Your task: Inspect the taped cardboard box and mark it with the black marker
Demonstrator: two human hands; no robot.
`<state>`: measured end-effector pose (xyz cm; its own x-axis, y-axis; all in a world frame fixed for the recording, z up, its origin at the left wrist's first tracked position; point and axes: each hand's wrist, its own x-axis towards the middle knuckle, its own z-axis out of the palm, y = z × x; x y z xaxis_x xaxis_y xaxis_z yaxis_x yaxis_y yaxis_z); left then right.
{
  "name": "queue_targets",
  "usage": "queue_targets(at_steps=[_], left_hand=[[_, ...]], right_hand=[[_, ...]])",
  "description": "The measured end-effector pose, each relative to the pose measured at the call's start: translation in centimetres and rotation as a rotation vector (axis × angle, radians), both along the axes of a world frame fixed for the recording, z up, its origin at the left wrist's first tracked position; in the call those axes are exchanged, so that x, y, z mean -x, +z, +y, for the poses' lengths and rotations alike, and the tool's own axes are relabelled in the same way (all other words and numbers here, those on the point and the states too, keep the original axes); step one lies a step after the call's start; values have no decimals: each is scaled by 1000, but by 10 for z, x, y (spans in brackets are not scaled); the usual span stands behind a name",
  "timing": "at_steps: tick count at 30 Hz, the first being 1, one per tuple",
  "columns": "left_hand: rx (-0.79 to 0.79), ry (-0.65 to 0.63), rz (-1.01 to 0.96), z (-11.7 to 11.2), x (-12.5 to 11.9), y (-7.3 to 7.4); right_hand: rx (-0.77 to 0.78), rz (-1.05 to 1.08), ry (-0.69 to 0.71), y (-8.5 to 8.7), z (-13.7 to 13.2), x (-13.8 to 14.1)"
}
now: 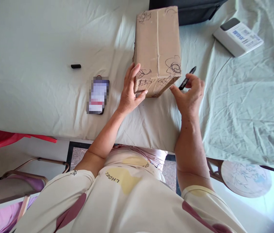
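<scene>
A brown cardboard box (147, 38) stands on the cloth-covered table, with dark scribbles near its corners and a taped seam down the middle. My left hand (130, 89) grips its near left corner, fingers along the side and thumb on the front face. In my right hand (190, 92) is a black marker (184, 83), held between the fingers and slanting up to the right. The thumb of that hand is at the box's near right edge; whether it touches is hard to tell. A small black cap (76, 66) lies on the cloth to the left.
A phone (98, 95) with a blurred screen lies left of my left hand. Behind the box sits a black bag (192, 13). A white-and-grey package with a label (240, 37) rests at the right. A red chair (3, 137) and a round-topped stool (246, 179) flank the table's near edge.
</scene>
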<state>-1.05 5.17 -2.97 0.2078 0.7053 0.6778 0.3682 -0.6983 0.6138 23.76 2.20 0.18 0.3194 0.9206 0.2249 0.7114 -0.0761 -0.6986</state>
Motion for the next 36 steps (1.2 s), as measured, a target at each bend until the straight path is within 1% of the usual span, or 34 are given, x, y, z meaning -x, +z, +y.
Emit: queue_targets(at_steps=[3, 5, 7, 8, 9, 11, 12, 13, 15, 16, 19, 22, 23, 27, 29, 33, 36], left_hand=[[3, -23, 1, 4, 4, -3], [19, -37, 1, 6, 6, -5], [29, -43, 3, 7, 7, -7], [31, -44, 7, 8, 7, -7], [29, -42, 9, 8, 7, -7], [15, -27, 7, 9, 6, -7], [8, -18, 3, 9, 6, -6], [-1, -11, -3, 9, 5, -5], [-12, -6, -19, 9, 5, -4], [-9, -8, -26, 9, 5, -4], [25, -14, -16, 9, 6, -4], [44, 17, 28, 8, 5, -4], [42, 31, 29, 7, 4, -4], [29, 54, -3, 5, 1, -1], [48, 67, 14, 5, 1, -1], [64, 62, 67, 7, 4, -2], [7, 54, 46, 10, 4, -4]], right_hand=[[-196, 76, -12, 7, -3, 2], [-362, 61, -91, 14, -8, 7], [-552, -3, -192, 21, -16, 17], [-670, -28, -211, 24, -21, 24], [-821, -12, -161, 27, -25, 32], [-1078, 119, 91, 32, -35, 48], [-1072, 113, 255, 32, -39, 56], [-1068, 59, 371, 32, -42, 62], [-1023, -66, 499, 29, -46, 71], [-999, -127, 525, 26, -47, 73], [-868, -249, 523, 16, -46, 71], [-754, -277, 480, 9, -44, 66], [-749, -272, 472, 8, -44, 66], [-834, -219, 478, 7, -42, 68], [-856, -204, 494, 9, -41, 71], [-827, -206, 539, 13, -42, 74], [-769, -192, 497, 16, -43, 73]])
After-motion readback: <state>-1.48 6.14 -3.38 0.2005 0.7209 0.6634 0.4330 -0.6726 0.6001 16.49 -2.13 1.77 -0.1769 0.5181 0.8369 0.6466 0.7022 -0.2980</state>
